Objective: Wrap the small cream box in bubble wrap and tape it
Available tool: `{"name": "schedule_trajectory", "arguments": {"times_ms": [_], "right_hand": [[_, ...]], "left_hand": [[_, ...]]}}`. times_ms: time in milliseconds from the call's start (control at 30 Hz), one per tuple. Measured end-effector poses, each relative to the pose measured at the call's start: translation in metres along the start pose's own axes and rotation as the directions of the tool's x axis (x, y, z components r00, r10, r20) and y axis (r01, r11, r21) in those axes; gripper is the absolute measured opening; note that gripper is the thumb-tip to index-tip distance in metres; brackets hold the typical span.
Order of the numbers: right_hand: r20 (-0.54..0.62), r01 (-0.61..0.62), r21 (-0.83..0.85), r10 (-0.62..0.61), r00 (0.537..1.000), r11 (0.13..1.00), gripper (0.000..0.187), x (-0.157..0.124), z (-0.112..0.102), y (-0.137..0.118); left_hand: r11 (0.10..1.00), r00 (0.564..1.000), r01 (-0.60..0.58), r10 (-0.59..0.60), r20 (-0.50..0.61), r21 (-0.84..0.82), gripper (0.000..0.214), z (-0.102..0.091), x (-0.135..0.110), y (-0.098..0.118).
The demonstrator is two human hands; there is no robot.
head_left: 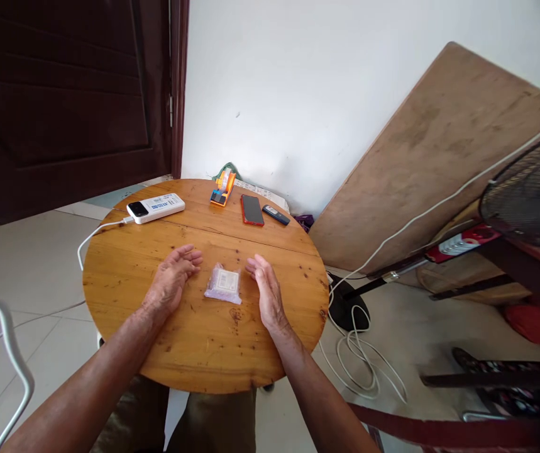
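A small packet in purplish bubble wrap (223, 284), with a white label on top, lies on the round wooden table (180, 352). To its left rests my left hand (173, 277), fingers stretched out and holding nothing. On the packet's other side my right hand (266, 290) stands on edge, its fingers extended and its palm turned inward. Neither hand touches the packet; a gap shows on both sides.
Toward the table's far side are a white power bank (156, 207) with a plugged-in cable, an orange tape dispenser (223, 187), a red-edged phone (252, 210) and a small dark device (276, 214). A fan (534, 189) and a leaning board (420, 151) stand at right.
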State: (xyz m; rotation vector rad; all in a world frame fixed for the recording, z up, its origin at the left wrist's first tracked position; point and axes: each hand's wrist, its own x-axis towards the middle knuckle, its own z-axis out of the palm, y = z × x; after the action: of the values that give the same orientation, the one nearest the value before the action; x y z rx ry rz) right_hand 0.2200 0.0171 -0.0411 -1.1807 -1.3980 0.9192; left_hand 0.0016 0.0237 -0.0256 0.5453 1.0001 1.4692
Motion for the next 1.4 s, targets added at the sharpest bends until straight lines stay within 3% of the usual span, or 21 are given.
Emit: {"name": "schedule_trajectory", "arguments": {"times_ms": [200,700,1000,1200,1400], "right_hand": [[-0.092,-0.003,-0.004,0.003,0.996,1.000,0.051,0.003,0.004,0.010],[-0.097,0.010,-0.059,-0.015,0.995,0.998,0.053,0.008,0.006,0.014],[-0.059,-0.006,-0.105,0.000,0.998,0.994,0.057,0.004,0.006,-0.007],[-0.044,0.002,-0.115,-0.007,0.999,0.993,0.058,0.003,0.006,-0.009],[-0.017,0.028,-0.165,-0.031,0.999,0.986,0.057,0.004,0.006,-0.002]], "left_hand": [[0.982,0.994,0.055,-0.070,-0.079,-0.179,0.036,0.002,0.002,0.007],[0.998,0.998,-0.053,0.052,-0.030,-0.017,0.032,0.005,0.001,-0.004],[0.995,0.996,-0.085,0.086,-0.012,0.053,0.032,0.004,0.002,-0.006],[0.985,0.995,-0.096,0.089,0.054,0.141,0.031,0.005,0.001,-0.007],[0.950,0.967,-0.158,0.094,0.235,0.270,0.055,0.006,-0.006,-0.007]]}}
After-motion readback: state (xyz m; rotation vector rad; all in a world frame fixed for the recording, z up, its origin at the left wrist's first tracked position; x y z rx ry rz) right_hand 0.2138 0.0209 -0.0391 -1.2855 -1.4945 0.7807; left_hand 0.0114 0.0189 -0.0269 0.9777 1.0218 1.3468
